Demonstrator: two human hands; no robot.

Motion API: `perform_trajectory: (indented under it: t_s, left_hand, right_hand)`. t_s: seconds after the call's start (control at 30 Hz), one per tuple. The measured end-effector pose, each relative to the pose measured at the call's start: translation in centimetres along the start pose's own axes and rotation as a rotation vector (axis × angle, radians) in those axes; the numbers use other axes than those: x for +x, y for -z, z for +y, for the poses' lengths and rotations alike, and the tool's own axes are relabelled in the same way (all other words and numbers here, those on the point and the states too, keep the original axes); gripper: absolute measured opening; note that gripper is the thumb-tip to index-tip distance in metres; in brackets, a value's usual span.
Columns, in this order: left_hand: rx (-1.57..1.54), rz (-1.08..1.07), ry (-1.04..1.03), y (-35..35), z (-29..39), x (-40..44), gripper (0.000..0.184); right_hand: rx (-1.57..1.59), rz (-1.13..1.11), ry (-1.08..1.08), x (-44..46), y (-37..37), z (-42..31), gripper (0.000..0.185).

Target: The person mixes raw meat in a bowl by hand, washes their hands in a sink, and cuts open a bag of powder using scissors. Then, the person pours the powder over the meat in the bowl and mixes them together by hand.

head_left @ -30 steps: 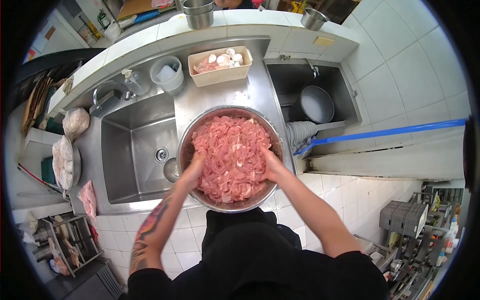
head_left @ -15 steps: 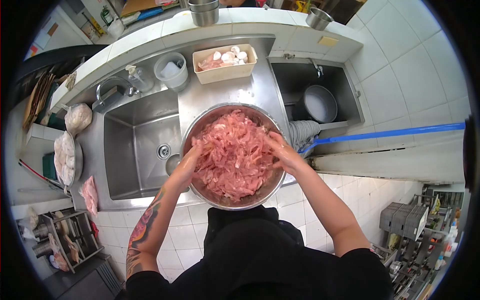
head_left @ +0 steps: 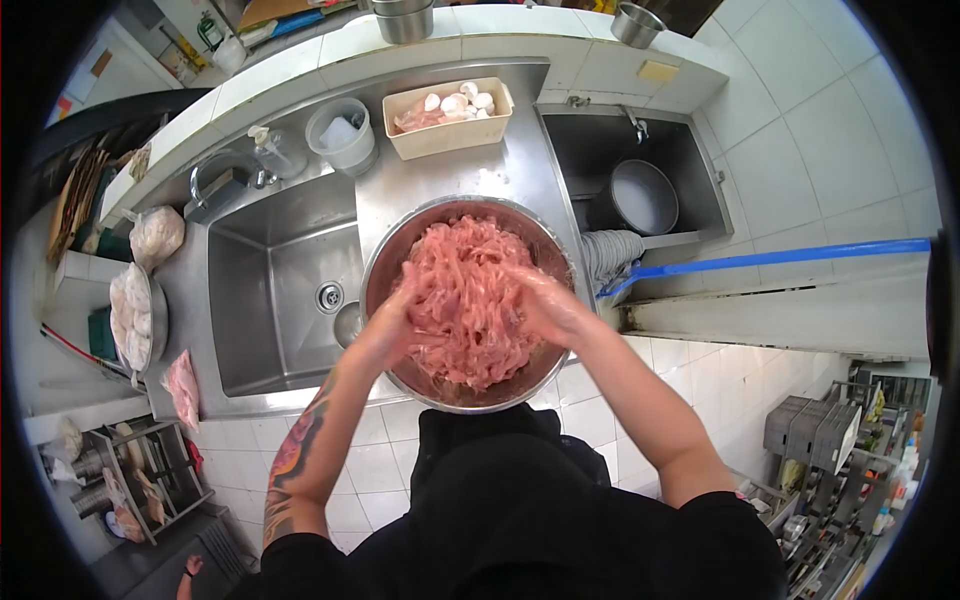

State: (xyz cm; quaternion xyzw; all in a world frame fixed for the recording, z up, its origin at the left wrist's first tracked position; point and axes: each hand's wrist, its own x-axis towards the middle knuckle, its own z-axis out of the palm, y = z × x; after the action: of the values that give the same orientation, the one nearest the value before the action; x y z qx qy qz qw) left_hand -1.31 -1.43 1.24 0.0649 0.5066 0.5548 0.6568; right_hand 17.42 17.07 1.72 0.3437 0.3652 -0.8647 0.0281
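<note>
A large round steel bowl [head_left: 398, 240] stands at the counter's front edge, holding a heap of sliced raw pink meat [head_left: 470, 310]. My left hand [head_left: 392, 322] presses into the heap's left side, its fingertips hidden in the meat. On the right side my right hand [head_left: 548, 308] is against the heap, its fingers stretched over the strips and partly sunk among them. Both hands look wet.
Left of the bowl is a steel sink [head_left: 270, 300]. Behind stand a cream tub [head_left: 450, 138] and a plastic bucket [head_left: 340, 135]. A second sink [head_left: 585, 150] holds a pot [head_left: 643, 198]. A blue pole [head_left: 780, 258] lies right. Another person's hand [head_left: 194, 565] shows lower left.
Both hands have moved inward over the meat, and the heap is narrower and pulled up between them. Another person's hand has appeared at the lower left.
</note>
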Motion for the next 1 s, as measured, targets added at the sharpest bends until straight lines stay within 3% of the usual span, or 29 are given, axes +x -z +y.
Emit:
perform_trajectory:
  t_s: [0.07, 0.13, 0.17, 0.23, 0.3, 0.37, 0.43, 0.53, 0.57, 0.63, 0.67, 0.73, 0.77, 0.83, 0.87, 0.9, 1.0]
  left_hand:
    - [0.241, 0.031, -0.020, 1.1, 0.6, -1.4, 0.089]
    - [0.181, 0.120, 0.037, 4.9, -2.2, 0.5, 0.091]
    - [0.118, 0.209, 0.097, 6.7, -4.2, 2.4, 0.093]
    - [0.121, 0.266, 0.068, 6.6, -8.2, 7.0, 0.092]
    - [0.131, 0.356, 0.098, 5.3, -11.3, 10.7, 0.083]
    - [-0.136, 0.172, 0.078, -0.5, -8.4, 8.9, 0.080]
    - [-0.134, 0.099, 0.036, -1.3, -7.4, 7.8, 0.080]
    - [-0.067, -0.058, 0.011, -2.5, -2.1, 2.4, 0.083]
    - [0.002, -0.146, 0.024, -2.3, -0.2, 0.7, 0.088]
    - [0.124, -0.121, -0.017, -0.8, 1.0, -0.6, 0.089]
    - [0.244, -0.097, -0.052, -0.1, 1.3, -1.0, 0.090]
    - [0.255, 0.032, -0.051, 2.7, 0.2, -0.4, 0.092]
    - [0.266, 0.160, -0.050, 3.9, -1.1, 0.6, 0.094]
    - [0.111, 0.165, -0.030, 6.0, -7.0, 4.9, 0.094]
    - [-0.043, 0.166, -0.010, 5.7, -8.9, 6.4, 0.094]
    - [0.049, 0.353, -0.139, 2.2, -9.6, 7.3, 0.088]
    - [-0.194, 0.213, 0.202, 2.6, -10.8, 10.7, 0.079]
  right_hand:
    - [-0.115, -0.038, -0.034, -0.5, 1.8, -0.6, 0.061]
    - [-0.356, 0.486, 0.023, 1.2, 4.0, 0.9, 0.070]
    - [-0.358, 0.484, 0.024, 3.3, 5.5, 2.8, 0.070]
    - [0.178, 0.137, 0.010, 7.9, 8.1, 7.6, 0.068]
    - [0.355, 0.215, -0.129, 10.5, 5.8, 9.4, 0.064]
    - [0.286, 0.177, -0.016, 11.8, 3.5, 11.6, 0.062]
    - [0.219, 0.147, 0.094, 10.7, 2.4, 10.8, 0.060]
    - [0.149, -0.028, -0.009, 2.9, -2.2, 2.5, 0.055]
    - [0.148, -0.030, -0.008, 1.8, -1.7, 1.4, 0.055]
    - [-0.145, 0.007, 0.021, 0.2, -0.2, -0.3, 0.055]
    - [-0.145, 0.006, 0.022, 0.1, 0.7, -0.3, 0.055]
    - [-0.421, 0.300, 0.147, 1.3, 3.1, 0.9, 0.058]
    - [-0.421, 0.300, 0.146, 3.2, 5.0, 2.8, 0.058]
    - [0.127, 0.128, 0.073, 7.0, 8.6, 6.7, 0.065]
    - [0.113, 0.340, -0.044, 5.9, 5.1, 5.9, 0.070]
    - [0.194, 0.340, -0.123, 7.3, 4.2, 7.2, 0.075]
    - [0.149, 0.425, -0.110, 9.1, 1.3, 9.1, 0.072]
